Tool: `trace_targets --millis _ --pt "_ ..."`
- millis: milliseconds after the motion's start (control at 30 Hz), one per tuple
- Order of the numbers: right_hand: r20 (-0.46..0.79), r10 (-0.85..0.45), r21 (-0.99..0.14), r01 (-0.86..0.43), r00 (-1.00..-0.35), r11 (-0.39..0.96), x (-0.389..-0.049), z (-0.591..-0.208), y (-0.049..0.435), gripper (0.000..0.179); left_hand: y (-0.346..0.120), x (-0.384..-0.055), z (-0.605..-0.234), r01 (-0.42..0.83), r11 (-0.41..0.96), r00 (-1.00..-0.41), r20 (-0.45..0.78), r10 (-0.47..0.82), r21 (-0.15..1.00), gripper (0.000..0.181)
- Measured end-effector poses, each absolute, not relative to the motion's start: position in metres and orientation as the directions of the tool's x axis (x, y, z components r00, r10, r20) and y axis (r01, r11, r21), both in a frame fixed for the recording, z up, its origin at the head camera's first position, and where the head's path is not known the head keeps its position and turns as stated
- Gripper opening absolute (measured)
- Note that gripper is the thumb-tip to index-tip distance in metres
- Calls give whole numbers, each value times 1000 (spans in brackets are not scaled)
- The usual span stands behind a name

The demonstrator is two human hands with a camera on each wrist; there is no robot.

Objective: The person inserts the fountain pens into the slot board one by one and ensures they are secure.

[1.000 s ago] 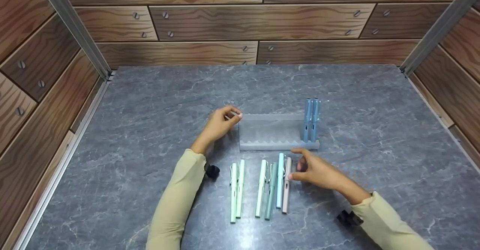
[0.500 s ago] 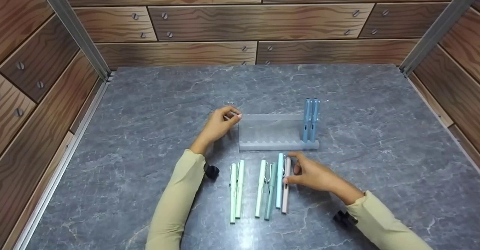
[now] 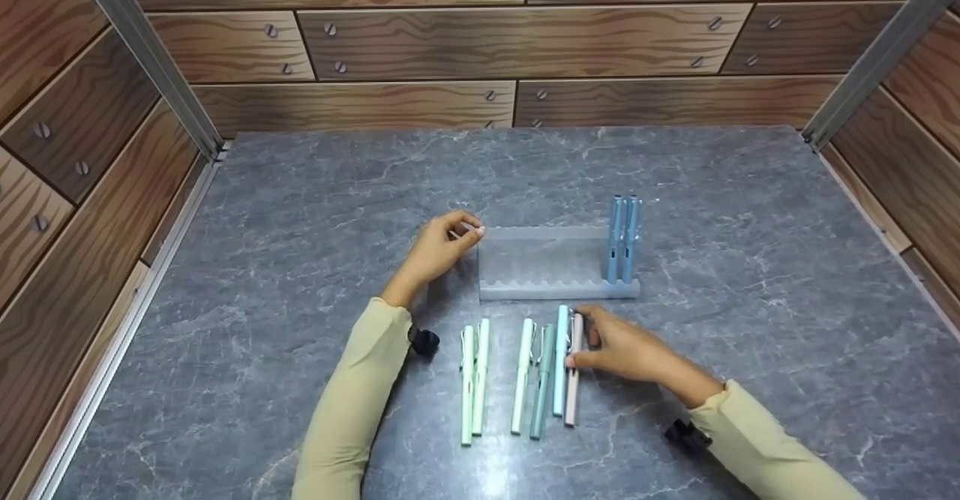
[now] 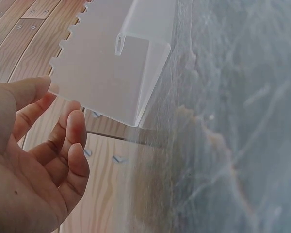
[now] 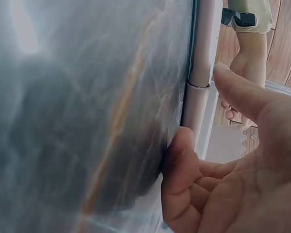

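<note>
From here I see the pinkish pen (image 3: 572,393) between thumb and fingers of the right hand (image 3: 628,348) — whether pinched, I can't tell; the left hand (image 3: 439,247) pinches the clear rack (image 3: 536,260).

Frosted translucent plastic rack (image 3: 544,260), smooth plastic-looking pens (image 3: 561,361), glossy stone-look tabletop (image 3: 315,185), matt cloth sleeves (image 3: 349,402) in my remote view.
</note>
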State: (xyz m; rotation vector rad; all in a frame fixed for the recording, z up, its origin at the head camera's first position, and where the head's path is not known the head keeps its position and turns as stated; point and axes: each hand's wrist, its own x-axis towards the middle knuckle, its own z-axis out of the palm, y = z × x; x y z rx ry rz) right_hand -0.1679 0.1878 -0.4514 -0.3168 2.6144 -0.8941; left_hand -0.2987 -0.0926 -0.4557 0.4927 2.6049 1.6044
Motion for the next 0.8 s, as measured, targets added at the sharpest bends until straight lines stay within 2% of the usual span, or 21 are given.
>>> trace_targets --millis 800 --pt "-229 -286 -675 -60 -930 736 -166 -454 190 75 -92 -299 -456 240 411 -949 123 290 879 22"
